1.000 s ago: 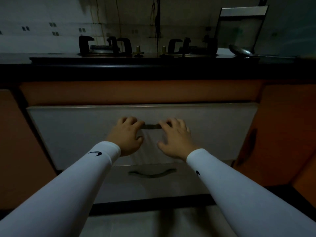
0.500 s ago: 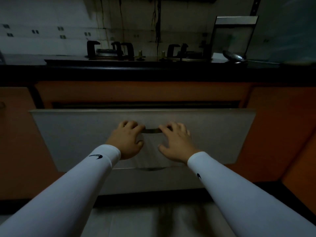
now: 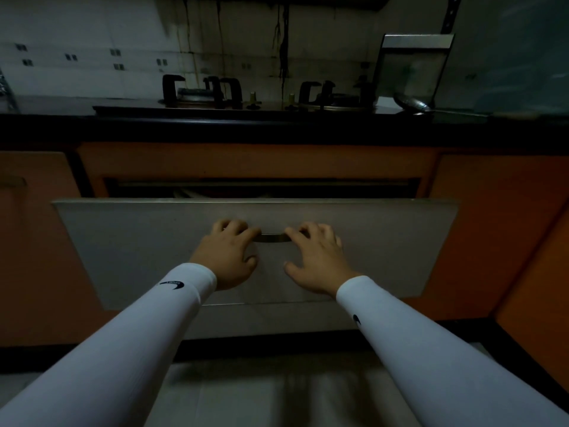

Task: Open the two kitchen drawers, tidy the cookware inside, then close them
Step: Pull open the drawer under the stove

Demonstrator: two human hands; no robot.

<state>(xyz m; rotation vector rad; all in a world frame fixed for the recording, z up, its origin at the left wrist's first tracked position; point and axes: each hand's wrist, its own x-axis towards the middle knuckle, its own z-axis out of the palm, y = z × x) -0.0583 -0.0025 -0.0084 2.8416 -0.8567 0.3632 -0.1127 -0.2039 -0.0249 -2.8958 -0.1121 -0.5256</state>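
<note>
Two white sleeves [image 3: 129, 349] reach forward from the bottom edge. The left hand [image 3: 229, 252] and right hand [image 3: 315, 257] sit side by side, fingers curled over the metal handle [image 3: 273, 237] of the upper drawer [image 3: 123, 241], a short stretch of bar bare between them. That drawer stands partly out of the orange cabinet [image 3: 246, 161], a dark gap above its front; the lower drawer [image 3: 271, 318] sits beneath, shut. Beyond, the black counter [image 3: 46, 124] carries a gas stove [image 3: 261, 100] and a ladle [image 3: 411, 103].
</note>
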